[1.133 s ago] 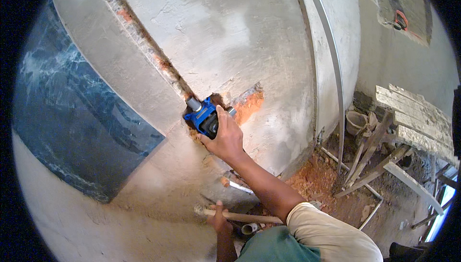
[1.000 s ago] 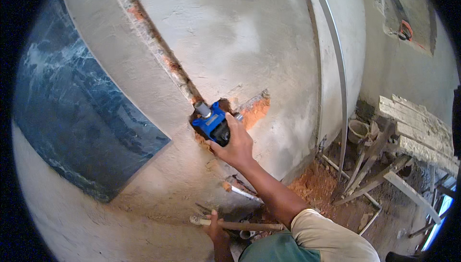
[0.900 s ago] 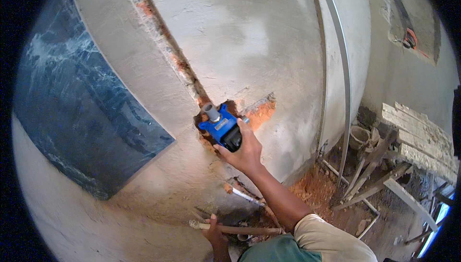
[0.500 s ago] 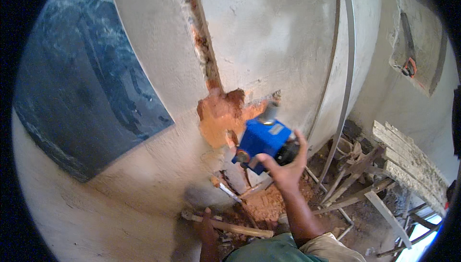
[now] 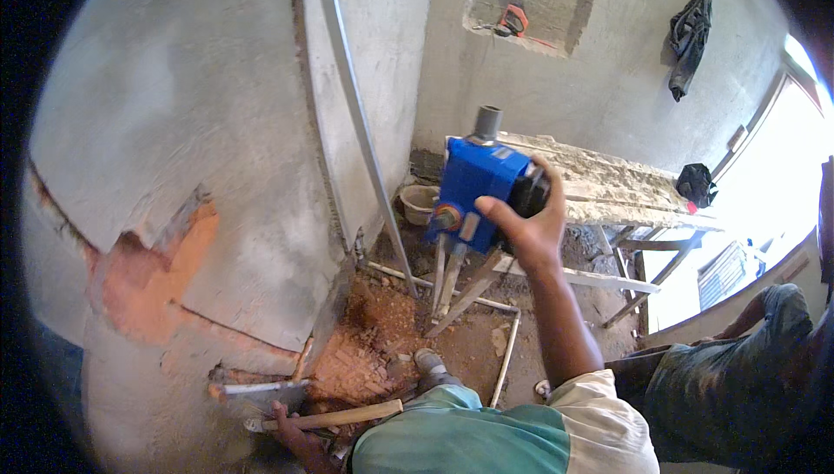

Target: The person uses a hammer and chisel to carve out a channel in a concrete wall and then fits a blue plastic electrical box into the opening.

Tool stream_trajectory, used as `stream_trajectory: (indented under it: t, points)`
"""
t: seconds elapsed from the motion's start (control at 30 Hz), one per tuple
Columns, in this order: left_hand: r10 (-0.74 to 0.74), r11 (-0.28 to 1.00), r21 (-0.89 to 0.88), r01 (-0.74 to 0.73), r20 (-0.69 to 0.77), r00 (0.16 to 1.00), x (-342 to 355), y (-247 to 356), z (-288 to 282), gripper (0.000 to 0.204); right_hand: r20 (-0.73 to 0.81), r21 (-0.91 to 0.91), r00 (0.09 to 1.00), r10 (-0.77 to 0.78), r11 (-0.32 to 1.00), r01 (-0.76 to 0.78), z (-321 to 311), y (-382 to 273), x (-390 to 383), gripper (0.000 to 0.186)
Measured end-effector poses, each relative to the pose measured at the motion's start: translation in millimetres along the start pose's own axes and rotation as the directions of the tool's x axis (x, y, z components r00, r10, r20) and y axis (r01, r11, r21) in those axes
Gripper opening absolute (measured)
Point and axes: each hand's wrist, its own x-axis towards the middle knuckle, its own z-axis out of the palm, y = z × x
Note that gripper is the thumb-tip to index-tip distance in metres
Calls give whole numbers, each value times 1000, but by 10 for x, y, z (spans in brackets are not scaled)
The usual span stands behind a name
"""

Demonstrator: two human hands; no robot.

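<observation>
Right hand (image 5: pixel 537 232) high at centre frame, forearm (image 5: pixel 566 326) angled up from lower right, fingers and thumb clamping the blue box (image 5: pixel 478 183) by its black side! Lower left, the left hand (image 5: pixel 300 441) clutches a wooden handle (image 5: pixel 352 417).

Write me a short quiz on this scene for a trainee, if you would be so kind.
1. Multiple choice: what does the right hand hold?
A) An orange-handled saw
B) A blue box-shaped body with a grey pipe stub
C) A round pale bucket

2. True or false: the blue box-shaped body sits inside the ragged orange-brown hollow in the grey plaster wall.

3. Fill the gap: the long tan wooden handle is gripped by the ____ hand.

Key: 1. B. 2. False; it is held in the air, away from the hollow. 3. Left.
</observation>
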Motion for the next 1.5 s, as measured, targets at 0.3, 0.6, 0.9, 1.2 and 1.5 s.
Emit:
stream_trajectory:
  t: [0.3, 0.6, 0.9, 1.2, 1.5]
  points:
    - [-18, 984, -170, 47, 165, 986, -387, 139, 1012, 19, 35, -215, 997, 63, 975, -54, -1595, 1182, 1350, 59]
    - [110, 963, -254, -86, 83, 990, -797, 499, 1670, 24, 233, -445, 821, 521, 808, -386, -2112, 1880, 2308, 50]
    - [32, 943, -332, 28, 175, 984, -985, 681, 2093, 32, 209, -773, 794, 571, 594, -224, -1593, 1959, 2569, 38]
    - [46, 940, -337, 49, 266, 963, -1134, 906, 1837, 30, 25, -848, 819, 574, 446, -287, -1508, 2105, 2498, 49]
    - [250, 916, -371, -151, 234, 940, -1136, 1093, 1827, 32, 872, -281, 472, 130, 922, 265, 223, 400, 131, 33]
